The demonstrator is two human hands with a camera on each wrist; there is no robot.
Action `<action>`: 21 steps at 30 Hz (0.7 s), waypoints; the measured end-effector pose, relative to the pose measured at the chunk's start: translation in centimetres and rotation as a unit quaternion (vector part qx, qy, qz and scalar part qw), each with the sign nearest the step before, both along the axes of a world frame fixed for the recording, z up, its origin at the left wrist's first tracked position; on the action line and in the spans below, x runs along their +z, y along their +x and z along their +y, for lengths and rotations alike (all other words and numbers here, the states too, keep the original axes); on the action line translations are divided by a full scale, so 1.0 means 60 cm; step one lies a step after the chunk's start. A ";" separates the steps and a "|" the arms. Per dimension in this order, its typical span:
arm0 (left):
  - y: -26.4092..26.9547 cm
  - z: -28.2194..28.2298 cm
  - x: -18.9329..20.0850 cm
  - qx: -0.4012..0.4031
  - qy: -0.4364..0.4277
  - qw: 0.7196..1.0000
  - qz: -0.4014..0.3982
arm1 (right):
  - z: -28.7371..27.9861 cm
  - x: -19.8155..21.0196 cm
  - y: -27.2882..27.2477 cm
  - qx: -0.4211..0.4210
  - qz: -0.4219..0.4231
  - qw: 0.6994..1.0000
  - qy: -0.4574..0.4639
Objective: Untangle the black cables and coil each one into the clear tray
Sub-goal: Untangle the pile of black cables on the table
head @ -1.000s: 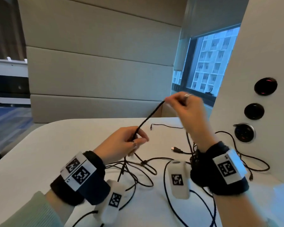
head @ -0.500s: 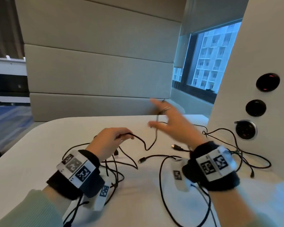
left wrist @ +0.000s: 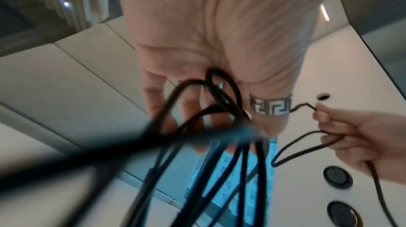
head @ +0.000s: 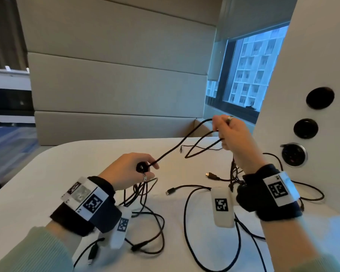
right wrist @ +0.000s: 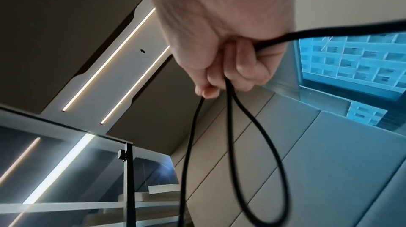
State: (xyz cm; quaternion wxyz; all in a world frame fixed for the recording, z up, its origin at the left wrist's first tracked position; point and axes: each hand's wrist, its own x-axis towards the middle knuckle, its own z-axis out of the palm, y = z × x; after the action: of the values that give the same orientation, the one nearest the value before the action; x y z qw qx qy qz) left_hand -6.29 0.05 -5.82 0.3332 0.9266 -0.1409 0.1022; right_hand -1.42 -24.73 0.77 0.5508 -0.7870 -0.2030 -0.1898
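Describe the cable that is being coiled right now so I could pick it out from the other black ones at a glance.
Start at the white table and look above it: the cable being coiled runs through the air between the left hand and the raised right hand. A loop of it hangs from the right hand, while the other black cables lie on the table.

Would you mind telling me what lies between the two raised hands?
In the head view, a taut black cable runs from the left hand up to the right hand; nothing else.

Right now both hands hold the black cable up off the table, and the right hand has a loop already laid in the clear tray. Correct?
Not quite. The right hand grips the loop in the air; no clear tray shows in any view. The head view shows it. Both hands, left hand included, do hold the black cable above the table.
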 end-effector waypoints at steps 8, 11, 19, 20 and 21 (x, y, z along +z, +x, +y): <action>0.000 -0.003 0.011 -0.017 -0.138 0.989 0.040 | -0.034 -0.006 0.027 -0.118 -0.027 0.970 0.212; 0.003 -0.001 0.013 -0.012 -0.205 0.978 0.031 | -0.051 -0.021 0.046 -0.159 -0.014 0.986 0.046; 0.006 -0.011 0.009 0.047 -0.195 0.980 0.006 | 0.041 -0.035 -0.005 0.072 0.050 0.943 -0.320; 0.007 -0.012 0.010 0.053 -0.195 0.979 -0.001 | 0.052 -0.036 -0.013 0.101 0.067 0.938 -0.326; 0.006 -0.013 0.011 0.055 -0.204 0.978 -0.005 | 0.063 -0.038 -0.020 0.122 0.081 0.932 -0.331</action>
State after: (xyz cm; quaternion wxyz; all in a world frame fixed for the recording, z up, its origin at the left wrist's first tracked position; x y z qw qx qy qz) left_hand -5.95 -0.73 -5.16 0.5081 0.8451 -0.0678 0.1517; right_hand -2.64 -20.96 -1.51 0.2921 -0.9066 -0.3037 0.0214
